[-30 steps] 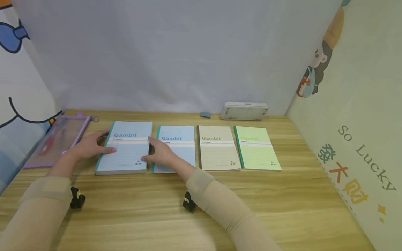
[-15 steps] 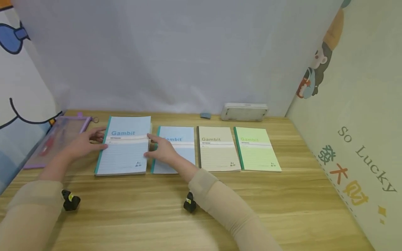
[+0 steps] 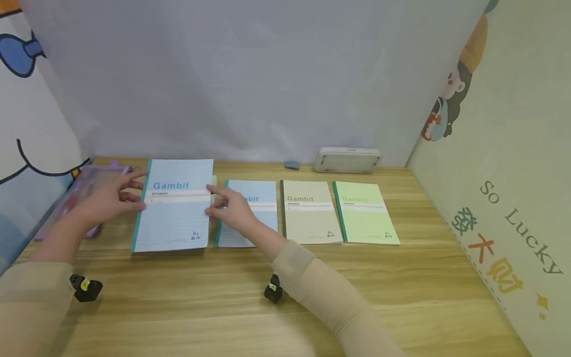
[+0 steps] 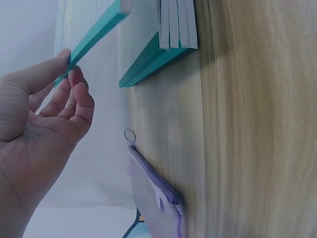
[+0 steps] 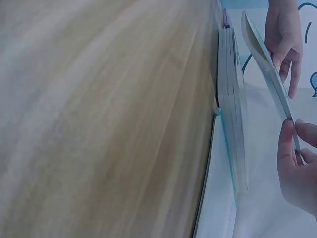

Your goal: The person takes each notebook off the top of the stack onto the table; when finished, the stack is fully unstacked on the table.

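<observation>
A light blue "Gambit" notebook [image 3: 174,218] with a teal spine is held level in the air between both hands. My left hand [image 3: 106,201] pinches its spine between thumb and fingers. The right hand [image 3: 236,213] pinches the opposite edge. Below it, apart from it, lies a stack of notebooks [image 4: 171,29] with teal spines, plain in the left wrist view but mostly covered in the head view. To the right of the stack, another blue notebook [image 3: 263,228] lies on the table, partly behind the right hand.
A beige notebook [image 3: 310,220] and a green notebook [image 3: 367,218] lie in the same row. A purple-edged zip pouch [image 3: 85,186] is at the left, partly behind the left hand. Along the back of the table [image 3: 214,302] are a white case [image 3: 347,161] and a small grey-blue object [image 3: 292,165].
The top blue notebook has risen off the stack and shifted slightly left, held by both hands. The left hand has moved left to its spine. The other notebooks have stayed put.
</observation>
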{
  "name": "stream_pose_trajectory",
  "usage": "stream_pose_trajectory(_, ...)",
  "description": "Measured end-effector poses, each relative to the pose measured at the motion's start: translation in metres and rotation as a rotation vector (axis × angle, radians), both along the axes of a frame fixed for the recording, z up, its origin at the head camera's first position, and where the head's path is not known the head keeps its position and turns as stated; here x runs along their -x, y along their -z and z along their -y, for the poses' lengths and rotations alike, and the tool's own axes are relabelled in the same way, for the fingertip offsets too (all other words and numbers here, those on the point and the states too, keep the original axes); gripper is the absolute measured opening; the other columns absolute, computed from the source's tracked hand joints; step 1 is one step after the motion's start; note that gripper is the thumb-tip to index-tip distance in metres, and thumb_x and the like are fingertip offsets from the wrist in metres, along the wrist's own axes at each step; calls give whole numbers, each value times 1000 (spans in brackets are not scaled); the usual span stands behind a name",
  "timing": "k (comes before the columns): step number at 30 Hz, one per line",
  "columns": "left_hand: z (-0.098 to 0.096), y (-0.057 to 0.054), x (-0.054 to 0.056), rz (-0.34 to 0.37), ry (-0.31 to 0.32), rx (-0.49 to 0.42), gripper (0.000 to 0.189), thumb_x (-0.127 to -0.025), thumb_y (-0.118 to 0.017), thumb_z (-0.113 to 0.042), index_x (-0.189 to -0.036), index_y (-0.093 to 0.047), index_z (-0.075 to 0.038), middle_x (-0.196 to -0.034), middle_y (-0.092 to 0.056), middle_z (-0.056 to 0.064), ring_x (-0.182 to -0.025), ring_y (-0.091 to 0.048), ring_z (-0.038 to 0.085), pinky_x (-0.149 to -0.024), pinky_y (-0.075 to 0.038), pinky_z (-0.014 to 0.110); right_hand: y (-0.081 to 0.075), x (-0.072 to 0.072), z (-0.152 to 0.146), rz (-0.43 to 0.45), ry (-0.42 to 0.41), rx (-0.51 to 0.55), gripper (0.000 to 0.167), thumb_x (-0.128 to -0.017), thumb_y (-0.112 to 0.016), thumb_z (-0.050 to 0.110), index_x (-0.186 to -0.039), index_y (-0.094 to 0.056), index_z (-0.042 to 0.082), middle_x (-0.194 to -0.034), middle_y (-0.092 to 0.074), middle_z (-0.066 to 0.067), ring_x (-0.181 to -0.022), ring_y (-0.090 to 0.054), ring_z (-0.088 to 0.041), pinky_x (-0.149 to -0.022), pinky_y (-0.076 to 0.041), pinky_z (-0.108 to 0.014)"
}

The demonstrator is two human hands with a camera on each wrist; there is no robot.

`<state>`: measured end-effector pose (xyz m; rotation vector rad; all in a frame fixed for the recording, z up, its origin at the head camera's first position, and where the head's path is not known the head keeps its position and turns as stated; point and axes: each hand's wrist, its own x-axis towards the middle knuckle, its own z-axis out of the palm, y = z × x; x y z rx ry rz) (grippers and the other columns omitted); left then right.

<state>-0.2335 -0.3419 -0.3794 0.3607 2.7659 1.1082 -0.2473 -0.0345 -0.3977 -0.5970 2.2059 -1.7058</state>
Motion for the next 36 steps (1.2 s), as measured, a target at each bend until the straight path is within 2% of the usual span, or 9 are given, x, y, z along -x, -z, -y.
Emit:
stream_pose_trajectory(3,0,-5,-4,4,13,4,84,-92,-63,-29,-153,-7,-13,-137,-35,30,-114,-50,48,-80,-51,33,-3,-2,-1,9,3,29,59,-85,-68,3,-139,-49,20,-135,-47,-3,-88,-67,-27,-81,-55,-38)
stream_pose_trajectory(8,0,-12,-8,-57,44,11,77,-93,-61,-22,-153,-13,-13,-133,-38,32,-110,-52,48,-75,-51,25,-10,-8,-1,9,-7,72,64,-83,-70,1,-140,-47,21,-134,-45,0,-79,-65,-11,-77,-55,-28)
stream_pose_trajectory(12,0,-17,-14,-80,38,11,80,-90,-65,-19,-153,-16,-16,-131,-42,30,-98,-63,17,-70,-49,17,-17,-17,-2,17,-24,88,66,-84,-69,2,-142,-45,22,-136,-43,0,-75,-66,-12,-74,-53,-21)
stream_pose_trajectory(14,-1,-20,-19,-88,36,2,82,-88,-67,-17,-153,-17,-17,-129,-44,28,-91,-60,1,-69,-49,16,-19,-23,-4,35,-37,99,66,-84,-68,1,-142,-44,23,-136,-42,2,-75,-66,-15,-74,-52,-21)
stream_pose_trajectory(16,-1,-20,-24,-99,51,-11,83,-87,-69,-14,-152,-17,-16,-127,-45,26,-86,-56,-6,-69,-49,15,-19,-29,-5,49,-54,104,67,-84,-68,0,-142,-44,23,-134,-42,3,-75,-66,-17,-75,-53,-26)
stream_pose_trajectory(20,-1,-15,-34,-104,90,-28,85,-85,-70,-11,-152,-18,-16,-120,-48,18,-86,-56,1,-70,-49,17,-15,-42,-9,79,-101,119,68,-85,-66,-3,-143,-42,21,-132,-42,4,-79,-67,-30,-78,-55,-39)
stream_pose_trajectory(23,0,-11,-41,-89,111,-26,86,-85,-71,-14,-152,-19,-18,-112,-51,11,-84,-57,6,-69,-50,20,-13,-49,-12,92,-115,89,70,-84,-67,-4,-144,-41,21,-130,-46,2,-84,-65,-39,-72,-56,-35)
stream_pose_trajectory(27,-3,-8,-49,-73,129,-6,85,-84,-72,-19,-152,-20,-20,-101,-53,7,-82,-56,10,-69,-50,21,-9,-58,-17,107,-119,3,76,-82,-70,-2,-145,-39,26,-127,-49,0,-77,-69,-31,-64,-53,-22)
stream_pose_trajectory(36,-13,3,-64,-6,172,18,92,-77,-78,-26,-150,-24,-17,-81,-56,2,-72,-52,10,-61,-45,23,3,-75,-27,111,-187,-66,80,-79,-73,-1,-146,-36,24,-118,-49,4,-69,-69,-15,-65,-54,-21)
